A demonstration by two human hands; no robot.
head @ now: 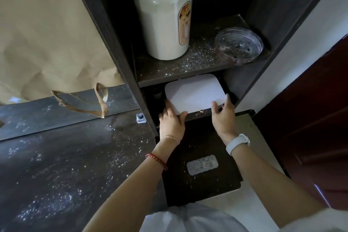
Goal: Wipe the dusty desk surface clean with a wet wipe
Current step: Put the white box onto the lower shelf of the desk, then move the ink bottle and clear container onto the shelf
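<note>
Far left: crumpled tan paper bag (pixel 43 34), matte and creased, with a flat woven handle (pixel 101 100) drooping toward the table (pixel 62 165). Dark, glossy table surface, speckled with white powder in loose drifts. Near the shelf upright, a small clear-and-dark bottle (pixel 141 117), upright on the table.

Left hand (pixel 172 121), thin gold chain and red beaded bracelet at the wrist, reaching into the lower shelf compartment; fingers (pixel 169 107) spread flat against the left corner of the white wipe box (pixel 195 93), thumb tucked under its front edge. Gripping that corner, not clenched.

White wipe box: smooth matte plastic, rounded rectangle, tilted with its front edge forward, sitting in the lower compartment beneath the shelf board (pixel 180 69). Above it on the dusty dark shelf board, a tall clear jar (pixel 163 15) full of pale powder, lidless, with an orange label down one side. Below the hands, a dark panel (pixel 201 165), also powdered, bearing a small frosted rectangular piece.

Right hand (pixel 223 117), white band on the wrist, at the right corner of the box; fingers (pixel 227 100) curled lightly over the edge, thumb beneath, partly open pinch on the box.

Right on the shelf board: round clear plastic lid (pixel 239 45), ridged rim, powder-flecked. Farther right, pale wall and dark reddish door (pixel 310 118).
</note>
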